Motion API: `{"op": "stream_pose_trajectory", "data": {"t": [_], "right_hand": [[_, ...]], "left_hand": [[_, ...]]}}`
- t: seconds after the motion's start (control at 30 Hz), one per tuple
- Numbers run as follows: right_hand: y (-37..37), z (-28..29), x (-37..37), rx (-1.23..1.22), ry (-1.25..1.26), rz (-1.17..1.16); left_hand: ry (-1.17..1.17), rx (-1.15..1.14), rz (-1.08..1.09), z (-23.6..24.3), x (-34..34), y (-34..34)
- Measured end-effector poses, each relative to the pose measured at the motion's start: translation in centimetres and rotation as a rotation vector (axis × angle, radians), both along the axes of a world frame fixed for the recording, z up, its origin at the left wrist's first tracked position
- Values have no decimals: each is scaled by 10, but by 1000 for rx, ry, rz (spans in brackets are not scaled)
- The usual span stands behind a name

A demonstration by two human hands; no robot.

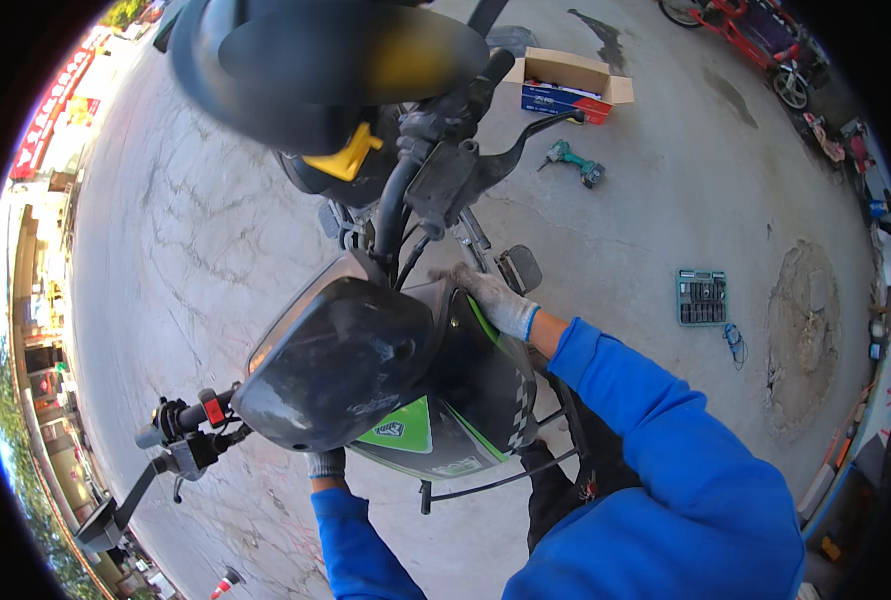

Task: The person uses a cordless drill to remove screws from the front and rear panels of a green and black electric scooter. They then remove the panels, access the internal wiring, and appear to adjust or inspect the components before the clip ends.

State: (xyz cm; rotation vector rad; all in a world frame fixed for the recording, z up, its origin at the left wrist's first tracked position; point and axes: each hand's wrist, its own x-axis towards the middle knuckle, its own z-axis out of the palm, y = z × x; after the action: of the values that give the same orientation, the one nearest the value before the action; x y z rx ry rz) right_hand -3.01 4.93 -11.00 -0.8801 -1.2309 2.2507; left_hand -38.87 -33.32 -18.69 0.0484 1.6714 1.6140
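Head view shows a black-and-green glossy plastic front cowl [470, 385] between the person's two hands, directly before the torso and beside the dark metal handlebar [393, 205] of a two-wheeler. Right hand [500, 300], in a pale knitted glove, lies over the cowl's far upper edge with fingers extended; whether the thumb pinches from beneath cannot be told. Left hand [326, 464], likewise gloved, is at the lower near side, its fingers hidden under the cowl; their closure cannot be determined.

Step in hand, as judged: two-sided handling or steadying of the cowl. Whether it is fastened or loose is not evident. A next move appears to call for even support at both edges, keeping the painted shell from scraping the handlebar.

Count of items: one cowl; two gloves; one yellow angular bracket [345, 155]; one red switch housing [213, 409]; one black mirror [98, 525] at lower left. On the grey concrete floor [635, 235]: one open cardboard box with blue and red sides [548, 100]; one green cordless drill [573, 163], near the box; one green socket case [702, 298], lid position unclear; one blue cord [734, 342], just beside the case.
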Motion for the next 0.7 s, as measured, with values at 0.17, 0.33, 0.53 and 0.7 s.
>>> {"op": "stream_pose_trajectory", "data": {"t": [0.17,0.33,0.53,0.7], "right_hand": [[33,-18,9,108,1,81],[172,-119,77,-165,119,-487],[103,-93,69,281,-92,-572],[6,-114,14,38,106,-101]], "left_hand": [[72,-147,4,65,18,34],[71,-208,-34,68,28,67],[131,-283,-15,89,19,54],[131,-339,-24,92,33,46]]}}
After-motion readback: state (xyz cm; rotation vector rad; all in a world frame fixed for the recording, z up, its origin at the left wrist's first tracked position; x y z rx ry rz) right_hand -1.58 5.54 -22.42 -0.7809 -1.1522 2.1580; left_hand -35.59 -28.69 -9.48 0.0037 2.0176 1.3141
